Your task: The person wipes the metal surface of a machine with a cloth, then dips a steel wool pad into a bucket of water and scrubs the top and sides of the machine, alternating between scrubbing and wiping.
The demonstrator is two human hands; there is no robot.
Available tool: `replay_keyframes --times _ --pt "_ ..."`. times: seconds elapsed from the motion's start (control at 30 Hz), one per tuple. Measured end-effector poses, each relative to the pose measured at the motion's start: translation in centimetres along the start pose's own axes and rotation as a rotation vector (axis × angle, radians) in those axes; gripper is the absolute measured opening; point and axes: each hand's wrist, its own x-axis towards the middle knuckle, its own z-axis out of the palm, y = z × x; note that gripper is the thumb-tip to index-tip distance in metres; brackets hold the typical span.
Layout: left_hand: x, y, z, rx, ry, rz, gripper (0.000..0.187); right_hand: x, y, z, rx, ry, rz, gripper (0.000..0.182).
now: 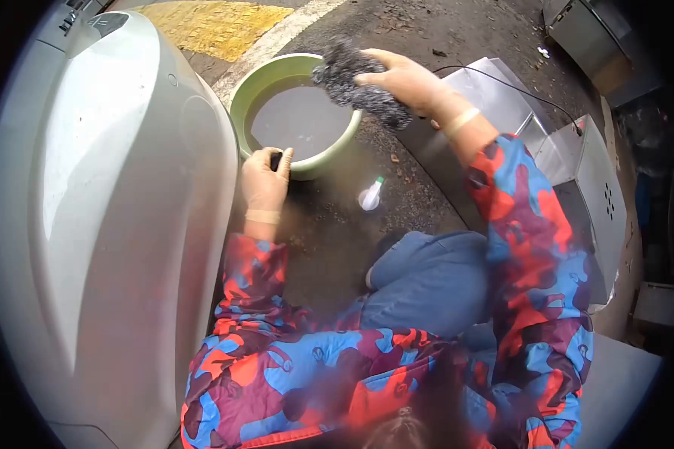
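Observation:
My right hand (412,84), in a thin pale glove, is closed round a dark grey fuzzy rag (344,75), lifted over the right rim of a green basin (243,97). Greyish, cloudy water (299,120) fills much of the basin. At its near left rim, my left hand (264,183), gloved too, pinches a small black piece (275,160); its kind I cannot tell. A small white bottle with a green cap (370,196) is on the ground, nearer to me than the basin.
A large rounded silver-white casing (135,187) stands close on the left. Metal panels (494,82) and a box-like metal housing (588,179) with a black cable (520,90) lie to the right. Yellow textured paving (210,26) is beyond the basin.

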Motion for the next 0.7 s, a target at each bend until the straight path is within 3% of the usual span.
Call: replay_keyframes --times 0.07,0.13,0.33,0.37,0.4,0.47,0.5,0.53,0.6,0.67,0.7 --pt "-0.4 -0.6 1.6 0.083 0.039 0.173 0.023 4.6 0.7 4.3 -0.429 -0.007 -0.264 0.041" --pt "-0.9 -0.6 2.4 0.265 0.110 0.185 0.017 7.2 2.0 8.9 -0.570 -0.090 -0.244 0.038" --pt "-0.5 -0.4 2.6 0.455 0.036 0.139 0.010 8.4 8.8 19.4 -0.728 -0.186 0.343 0.037" --pt "-0.5 -0.3 2.4 0.455 0.031 0.141 0.009 9.2 10.7 20.2 -0.777 -0.225 0.379 0.037" --pt "-0.5 -0.6 2.3 0.464 0.024 0.132 0.009 9.8 10.2 18.9 -0.788 -0.451 0.371 0.035" --pt "-0.8 -0.4 3.0 0.461 0.015 0.104 0.012 13.6 18.2 20.2 -0.844 -0.607 0.196 0.030" --pt "-0.8 -0.5 3.0 0.473 0.018 0.111 0.012 12.0 14.2 17.5 -0.701 -0.441 0.273 0.034" --pt "-0.7 -0.6 3.0 0.468 0.024 0.109 0.012 11.1 10.6 15.4 -0.688 -0.403 0.197 0.038" --pt "-0.8 -0.6 3.0 0.449 0.033 0.114 0.012 12.8 10.7 13.7 -0.944 -0.585 -0.093 0.040" --pt "-0.7 -0.5 3.0 0.444 0.041 0.108 0.012 11.3 5.0 10.6 -0.457 -0.433 0.232 0.041" --pt "-0.7 -0.5 3.0 0.444 0.045 0.108 0.011 11.0 3.4 9.4 -0.292 -0.441 0.220 0.042"
